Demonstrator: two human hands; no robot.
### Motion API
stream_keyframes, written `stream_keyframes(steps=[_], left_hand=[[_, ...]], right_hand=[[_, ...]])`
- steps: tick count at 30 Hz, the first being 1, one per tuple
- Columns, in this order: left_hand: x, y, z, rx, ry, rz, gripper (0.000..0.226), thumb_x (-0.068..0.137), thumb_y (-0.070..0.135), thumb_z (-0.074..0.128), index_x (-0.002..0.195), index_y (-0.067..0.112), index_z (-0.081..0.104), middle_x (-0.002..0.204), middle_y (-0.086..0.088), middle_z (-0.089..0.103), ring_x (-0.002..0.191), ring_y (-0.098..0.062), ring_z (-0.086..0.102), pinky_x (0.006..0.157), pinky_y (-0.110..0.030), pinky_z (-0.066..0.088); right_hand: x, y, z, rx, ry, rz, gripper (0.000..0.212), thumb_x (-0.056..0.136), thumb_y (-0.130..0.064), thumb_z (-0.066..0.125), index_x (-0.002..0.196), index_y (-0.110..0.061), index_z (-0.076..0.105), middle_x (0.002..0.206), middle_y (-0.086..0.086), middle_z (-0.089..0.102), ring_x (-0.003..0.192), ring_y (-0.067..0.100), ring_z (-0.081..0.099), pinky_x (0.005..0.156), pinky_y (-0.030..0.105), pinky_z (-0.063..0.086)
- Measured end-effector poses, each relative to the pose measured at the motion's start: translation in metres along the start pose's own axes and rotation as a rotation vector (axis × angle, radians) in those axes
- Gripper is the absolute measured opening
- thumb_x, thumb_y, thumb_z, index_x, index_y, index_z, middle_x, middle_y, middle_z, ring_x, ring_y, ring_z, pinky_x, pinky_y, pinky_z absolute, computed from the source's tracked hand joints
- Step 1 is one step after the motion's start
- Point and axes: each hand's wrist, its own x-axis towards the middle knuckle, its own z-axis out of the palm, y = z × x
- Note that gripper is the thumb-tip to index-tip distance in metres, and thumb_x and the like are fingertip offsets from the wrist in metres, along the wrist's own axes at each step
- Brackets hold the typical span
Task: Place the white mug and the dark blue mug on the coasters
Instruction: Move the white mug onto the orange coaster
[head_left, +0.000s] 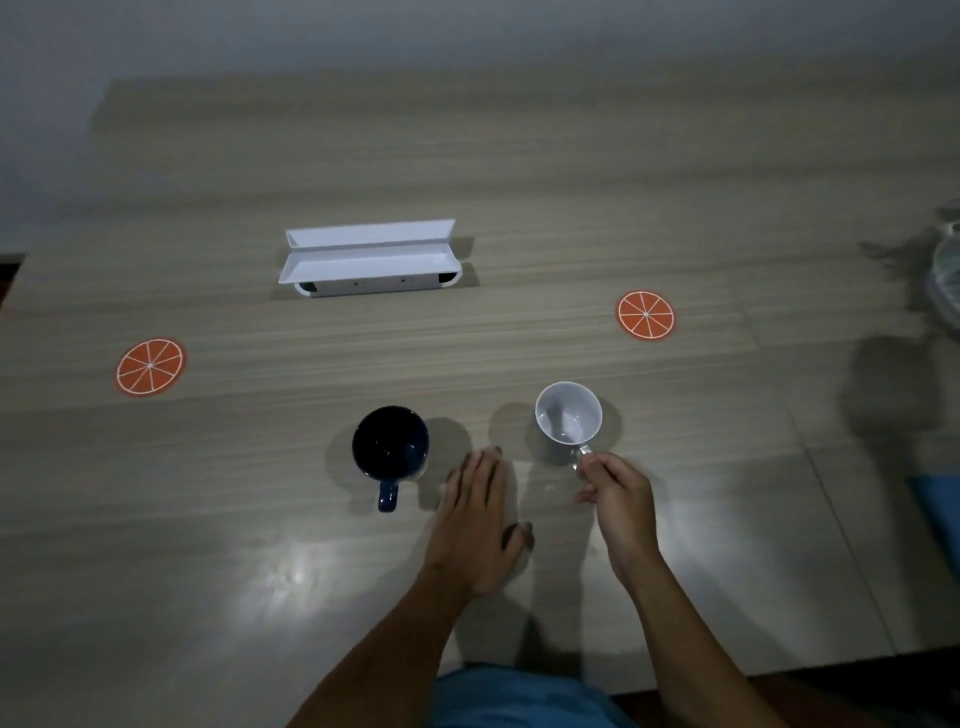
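The white mug (568, 419) stands upright on the wooden table, empty, and my right hand (615, 493) is closed on its handle. The dark blue mug (390, 444) stands to its left with its handle pointing toward me, untouched. Between the two mugs my left hand (480, 519) lies flat on the table, palm down, fingers together, holding nothing. One orange-slice coaster (150, 367) lies far left. A second orange-slice coaster (645, 315) lies beyond the white mug, to the right.
A white open box (370, 257) sits at the middle back of the table (519, 182). A clear object (946, 275) shows at the right edge, and something blue (937, 509) lies below it. The table's near edge runs by my body.
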Motion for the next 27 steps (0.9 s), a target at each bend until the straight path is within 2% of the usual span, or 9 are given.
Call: stream_keyframes(steps=[4,7,10,13,15,21,24,27], left_hand=[[0.056,0.016,-0.003,-0.012,0.024,-0.059,0.079,0.098,0.057,0.021,0.163,0.014,0.005,0.172,-0.007,-0.003,0.158,-0.027,-0.010,0.127,-0.054,-0.002],[0.098,0.018,-0.011,0.003,0.016,-0.121,0.083,0.096,0.063,0.012,0.163,0.014,0.003,0.172,-0.006,-0.006,0.158,-0.031,-0.010,0.125,-0.058,-0.005],[0.123,0.016,-0.011,0.026,0.036,-0.172,0.083,0.097,0.063,0.020,0.163,0.016,0.007,0.172,-0.004,-0.006,0.158,-0.029,-0.010,0.123,-0.063,-0.003],[0.125,0.017,-0.008,0.022,0.119,-0.191,0.082,0.096,0.061,0.034,0.162,0.017,0.016,0.172,-0.003,0.005,0.159,-0.025,-0.003,0.124,-0.063,0.002],[0.125,0.017,-0.007,-0.010,0.152,-0.192,0.082,0.094,0.061,0.039,0.162,0.019,0.019,0.172,-0.001,0.009,0.159,-0.023,0.000,0.125,-0.060,0.001],[0.127,0.015,-0.009,-0.027,0.132,-0.215,0.083,0.094,0.064,0.036,0.163,0.023,0.014,0.172,0.004,0.006,0.159,-0.019,-0.001,0.125,-0.059,0.003],[0.127,0.015,-0.008,-0.051,0.121,-0.220,0.082,0.095,0.063,0.037,0.163,0.025,0.011,0.172,0.005,0.005,0.159,-0.018,-0.004,0.126,-0.058,0.002],[0.128,0.014,-0.006,-0.050,0.114,-0.228,0.083,0.095,0.063,0.036,0.163,0.026,0.008,0.172,0.006,0.002,0.158,-0.016,-0.007,0.126,-0.058,0.001]], right_hand=[[0.015,-0.010,-0.014,0.032,0.051,-0.014,0.019,0.095,-0.015,0.060,0.081,-0.015,0.075,0.083,0.006,0.073,0.061,0.008,0.062,0.075,0.045,0.054],[0.030,-0.020,-0.020,0.059,0.076,-0.030,0.020,0.096,-0.014,0.059,0.082,-0.010,0.073,0.082,0.006,0.070,0.058,0.004,0.060,0.074,0.045,0.053],[0.047,-0.026,-0.020,0.088,0.092,-0.022,0.020,0.096,-0.013,0.058,0.081,-0.011,0.071,0.080,0.002,0.069,0.057,0.003,0.060,0.076,0.046,0.053],[0.065,-0.030,-0.020,0.083,0.102,-0.024,0.020,0.096,-0.014,0.058,0.082,-0.010,0.071,0.076,-0.004,0.069,0.057,0.005,0.060,0.076,0.047,0.053],[0.077,-0.031,-0.020,0.077,0.106,-0.029,0.019,0.097,-0.015,0.057,0.086,-0.007,0.070,0.079,0.000,0.070,0.059,0.007,0.060,0.076,0.046,0.053],[0.109,-0.040,-0.017,0.231,0.164,-0.018,0.025,0.098,-0.006,0.055,0.079,-0.013,0.070,0.083,0.013,0.066,0.063,0.018,0.056,0.066,0.036,0.049],[0.125,-0.052,-0.017,0.290,0.227,-0.038,0.026,0.098,-0.004,0.054,0.078,-0.014,0.069,0.077,0.009,0.064,0.055,0.010,0.055,0.063,0.031,0.049],[0.143,-0.065,-0.020,0.329,0.269,-0.058,0.028,0.098,-0.006,0.054,0.079,-0.017,0.070,0.074,0.002,0.065,0.056,0.006,0.055,0.063,0.028,0.050]])
